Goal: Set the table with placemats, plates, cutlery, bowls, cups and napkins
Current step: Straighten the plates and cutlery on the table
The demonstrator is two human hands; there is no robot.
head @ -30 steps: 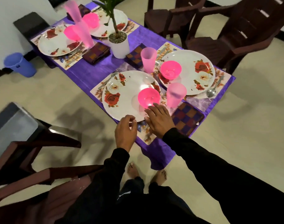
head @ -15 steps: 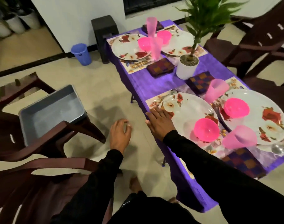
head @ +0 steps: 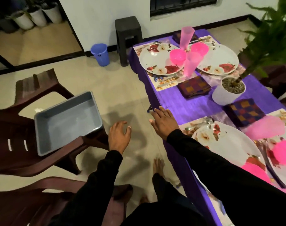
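With both the left hand (head: pixel 118 136) and right hand (head: pixel 164 123) spread and empty, the grey tub (head: pixel 66 121) should be checked for leftover items.

Both hands are empty: the left hand (head: pixel 119 136) hangs over the floor beside a grey tub (head: pixel 65 121) on a chair, the right hand (head: pixel 165 123) flat at the purple table (head: pixel 192 103) edge near a floral plate (head: pixel 227 144)

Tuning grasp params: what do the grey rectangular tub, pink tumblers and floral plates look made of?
Grey rectangular tub: likely moulded plastic, matte, with rounded corners. Pink tumblers: translucent plastic, since light shows through the walls. Floral plates: glossy white with printed roses, melamine or glazed ceramic; cannot tell which.
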